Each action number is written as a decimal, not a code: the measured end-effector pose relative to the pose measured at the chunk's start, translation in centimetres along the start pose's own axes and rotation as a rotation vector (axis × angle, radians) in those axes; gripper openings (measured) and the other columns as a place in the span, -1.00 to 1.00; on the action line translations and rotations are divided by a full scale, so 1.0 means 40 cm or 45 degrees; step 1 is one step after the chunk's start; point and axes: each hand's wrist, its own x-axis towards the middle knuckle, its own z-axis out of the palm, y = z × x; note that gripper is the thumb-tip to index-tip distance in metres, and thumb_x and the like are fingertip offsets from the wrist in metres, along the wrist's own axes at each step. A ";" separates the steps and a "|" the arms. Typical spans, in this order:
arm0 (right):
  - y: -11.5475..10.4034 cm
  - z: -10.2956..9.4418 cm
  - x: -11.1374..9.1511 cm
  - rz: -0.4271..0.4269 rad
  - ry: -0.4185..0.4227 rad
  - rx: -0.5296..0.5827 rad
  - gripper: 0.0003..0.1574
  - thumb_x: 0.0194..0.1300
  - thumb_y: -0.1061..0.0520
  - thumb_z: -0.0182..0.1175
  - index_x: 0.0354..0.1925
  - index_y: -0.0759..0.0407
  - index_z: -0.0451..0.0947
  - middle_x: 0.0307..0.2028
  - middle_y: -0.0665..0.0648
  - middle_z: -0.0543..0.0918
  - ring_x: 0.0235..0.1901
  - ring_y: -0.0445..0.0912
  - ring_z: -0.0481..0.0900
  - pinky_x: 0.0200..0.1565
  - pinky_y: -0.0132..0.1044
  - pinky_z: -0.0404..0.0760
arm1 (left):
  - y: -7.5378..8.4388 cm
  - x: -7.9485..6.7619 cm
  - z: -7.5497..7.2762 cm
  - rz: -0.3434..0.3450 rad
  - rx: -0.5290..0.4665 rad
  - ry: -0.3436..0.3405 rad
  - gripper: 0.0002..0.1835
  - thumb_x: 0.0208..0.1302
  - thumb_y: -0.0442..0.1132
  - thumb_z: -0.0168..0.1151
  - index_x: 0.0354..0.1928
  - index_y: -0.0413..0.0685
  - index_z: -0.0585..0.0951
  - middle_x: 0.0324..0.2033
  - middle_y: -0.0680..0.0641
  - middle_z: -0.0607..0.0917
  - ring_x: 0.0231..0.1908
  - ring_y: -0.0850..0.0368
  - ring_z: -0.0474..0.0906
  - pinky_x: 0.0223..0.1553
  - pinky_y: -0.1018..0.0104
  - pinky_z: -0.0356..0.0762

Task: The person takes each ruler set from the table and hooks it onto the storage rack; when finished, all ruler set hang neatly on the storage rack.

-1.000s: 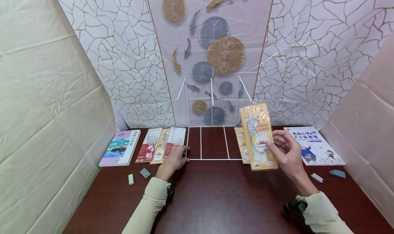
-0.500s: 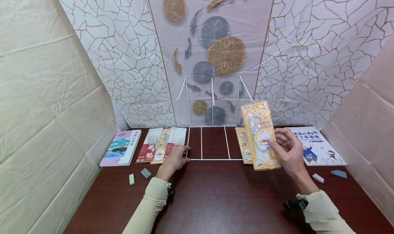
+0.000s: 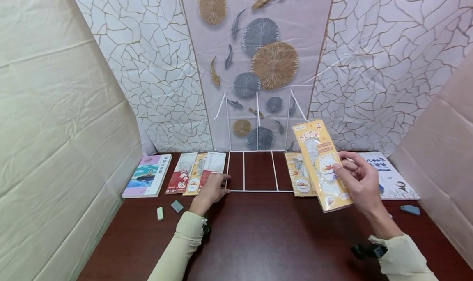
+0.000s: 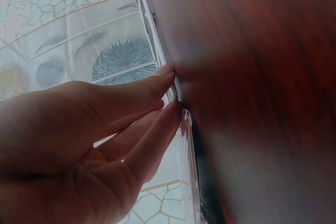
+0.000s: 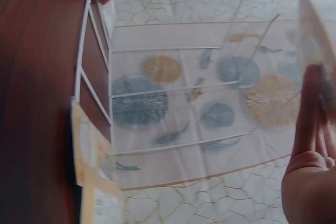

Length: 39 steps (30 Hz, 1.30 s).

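Note:
My right hand [image 3: 360, 184] pinches a yellow duck-printed ruler packet [image 3: 321, 162] by its right edge, thumb across the front. The packet is raised and leans to the left at its top. Below and behind it, another yellow duck packet [image 3: 297, 176] lies at the right end of a white wire rack [image 3: 260, 191]. The left hand [image 3: 212, 188] pinches the rack's front left corner between thumb and fingers; the left wrist view shows the fingertips [image 4: 167, 71] on the wire. Beside that hand lie a red-and-white ruler packet [image 3: 217, 162], a yellow packet [image 3: 196, 172] and another red-and-white one [image 3: 181, 176].
A pink-and-blue book [image 3: 145, 176] lies at the far left, a white picture book [image 3: 397, 178] at the right, partly behind the right hand. Small green [image 3: 160, 213] and grey blocks [image 3: 177, 206] sit front left. A small blue piece [image 3: 410, 209] lies front right.
The right hand has moved right with the yellow ruler packet, which tilts more and uncovers more of the packet behind. My left hand keeps its grip on the rack corner.

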 end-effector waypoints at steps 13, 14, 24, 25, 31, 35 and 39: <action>-0.106 -0.006 -0.013 0.189 -0.093 -0.330 -0.53 0.39 0.15 0.26 0.22 0.15 0.46 -0.31 -0.12 0.79 -0.59 -0.13 0.71 -0.65 -0.22 0.64 | 0.004 0.002 -0.009 -0.001 0.013 -0.007 -0.52 0.15 -0.34 0.48 0.14 -0.24 0.65 -0.07 -0.23 0.76 -0.09 -0.06 0.71 0.01 0.11 0.68; -0.106 -0.001 -0.011 0.198 -0.098 -0.336 -0.53 0.39 0.14 0.26 0.23 0.15 0.45 -0.30 -0.12 0.79 -0.57 -0.14 0.72 -0.63 -0.22 0.65 | 0.003 0.003 -0.009 -0.005 0.014 -0.006 -0.52 0.15 -0.34 0.48 0.14 -0.24 0.65 -0.07 -0.23 0.76 -0.09 -0.06 0.71 0.01 0.10 0.68; -0.036 0.055 0.018 0.204 -0.104 -0.232 -0.46 0.42 0.08 0.24 0.27 0.17 0.36 -0.22 -0.03 0.76 -0.37 -0.18 0.77 -0.48 -0.25 0.72 | -0.002 0.003 -0.003 0.009 0.050 -0.012 -0.52 0.13 -0.33 0.49 0.13 -0.23 0.65 -0.10 -0.21 0.77 -0.11 -0.06 0.71 -0.01 0.12 0.67; -0.027 0.062 0.025 0.202 -0.098 -0.203 -0.46 0.41 0.09 0.24 0.26 0.19 0.36 -0.22 -0.01 0.77 -0.37 -0.19 0.77 -0.47 -0.26 0.72 | -0.002 0.003 -0.003 0.007 0.052 -0.011 -0.52 0.13 -0.33 0.49 0.13 -0.23 0.65 -0.09 -0.21 0.77 -0.11 -0.05 0.71 -0.01 0.12 0.67; 0.037 0.088 0.069 0.170 -0.048 -0.242 -0.43 0.43 0.03 0.22 0.29 0.17 0.33 -0.20 -0.03 0.76 -0.32 -0.24 0.75 -0.41 -0.30 0.73 | 0.002 0.003 -0.001 -0.025 0.018 -0.026 -0.50 0.15 -0.32 0.48 0.16 -0.22 0.64 -0.05 -0.23 0.76 -0.07 -0.04 0.71 0.03 0.13 0.67; 0.080 0.098 0.100 0.176 -0.014 -0.308 -0.39 0.44 -0.01 0.20 0.34 0.14 0.30 -0.09 0.13 0.75 -0.26 -0.25 0.74 -0.34 -0.32 0.73 | 0.005 0.000 -0.001 -0.030 0.002 -0.041 -0.49 0.15 -0.31 0.48 0.17 -0.24 0.63 -0.05 -0.24 0.76 -0.07 -0.03 0.71 0.02 0.13 0.68; 0.110 0.106 0.134 0.187 0.008 -0.365 -0.40 0.46 -0.03 0.16 0.36 0.10 0.30 0.02 0.29 0.70 -0.22 -0.29 0.72 -0.29 -0.38 0.70 | 0.005 -0.002 -0.002 -0.022 0.003 -0.037 -0.48 0.15 -0.31 0.49 0.17 -0.24 0.63 -0.05 -0.23 0.76 -0.07 -0.04 0.72 0.03 0.13 0.68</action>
